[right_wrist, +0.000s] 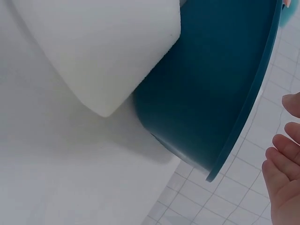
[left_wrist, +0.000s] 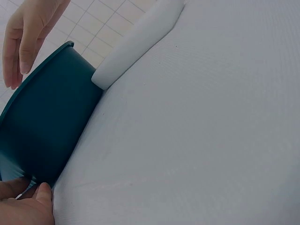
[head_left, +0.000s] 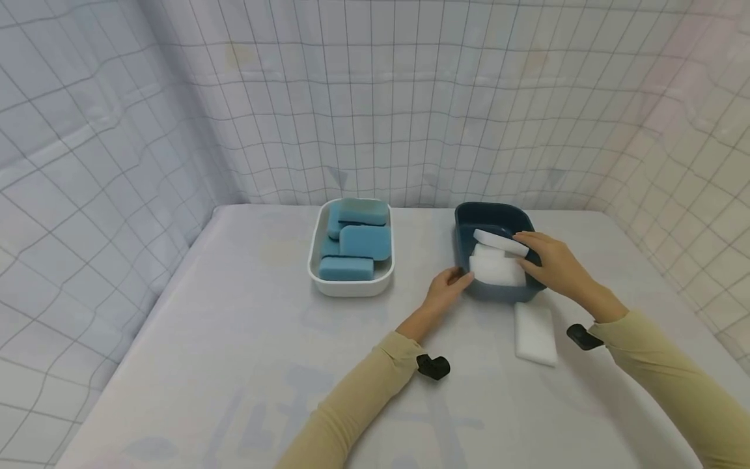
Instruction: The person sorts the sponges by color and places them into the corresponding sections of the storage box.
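Several white sponges (head_left: 498, 270) lie in a dark blue bin (head_left: 495, 294) on the right of the table, one of them a tilted sponge (head_left: 498, 241) on top. My right hand (head_left: 555, 264) is over the bin's right side, fingers at that sponge's right end in the head view. Both wrist views show the right hand's fingers (right_wrist: 283, 161) loosely bent, with nothing visible in them. My left hand (head_left: 443, 291) touches the bin's near left corner, thumb and fingertips low against the outer wall (left_wrist: 51, 112). Another white sponge (head_left: 536, 333) lies on the table before the bin.
Left of the bin stands a white bin (head_left: 351, 288) with several blue sponges (head_left: 364, 242) in it. A white cloth with a dark grid (head_left: 375, 98) hangs behind the table (head_left: 246, 312) and along both sides. Dark wrist devices (head_left: 433, 367) sit at both sleeves.
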{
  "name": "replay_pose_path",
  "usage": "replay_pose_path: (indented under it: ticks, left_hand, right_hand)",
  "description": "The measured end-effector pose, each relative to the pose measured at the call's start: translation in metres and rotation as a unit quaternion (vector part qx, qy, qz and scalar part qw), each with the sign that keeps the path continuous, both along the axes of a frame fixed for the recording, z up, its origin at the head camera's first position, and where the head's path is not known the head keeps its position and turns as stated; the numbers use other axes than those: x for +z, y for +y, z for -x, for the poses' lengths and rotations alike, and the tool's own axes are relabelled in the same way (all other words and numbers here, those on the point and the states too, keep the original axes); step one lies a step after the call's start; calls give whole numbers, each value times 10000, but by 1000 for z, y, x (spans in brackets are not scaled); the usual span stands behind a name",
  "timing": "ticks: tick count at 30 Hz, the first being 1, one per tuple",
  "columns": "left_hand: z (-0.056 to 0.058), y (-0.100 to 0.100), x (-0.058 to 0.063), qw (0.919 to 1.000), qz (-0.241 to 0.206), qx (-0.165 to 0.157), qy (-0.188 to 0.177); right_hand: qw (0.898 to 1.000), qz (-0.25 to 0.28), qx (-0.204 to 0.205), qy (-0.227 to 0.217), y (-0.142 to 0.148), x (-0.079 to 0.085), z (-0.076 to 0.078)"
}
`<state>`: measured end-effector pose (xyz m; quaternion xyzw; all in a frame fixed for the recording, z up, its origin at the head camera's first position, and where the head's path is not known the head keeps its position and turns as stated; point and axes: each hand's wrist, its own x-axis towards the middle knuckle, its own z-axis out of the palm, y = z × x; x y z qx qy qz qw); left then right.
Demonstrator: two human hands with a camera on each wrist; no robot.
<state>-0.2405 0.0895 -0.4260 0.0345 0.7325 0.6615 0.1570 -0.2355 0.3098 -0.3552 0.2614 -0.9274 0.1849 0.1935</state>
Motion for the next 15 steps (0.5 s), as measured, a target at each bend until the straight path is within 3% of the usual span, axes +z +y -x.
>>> replay_pose_path:
  ticks: [6, 15]
  left_hand:
    - [-1, 0, -1, 10000, 20, -12, -46]
    - [1, 0, 0, 10000, -16, -21, -26]
  right_hand:
    - [9998, 157, -63, 39, 4, -2, -11]
    - [9985, 152, -53, 519, 11, 0, -26]
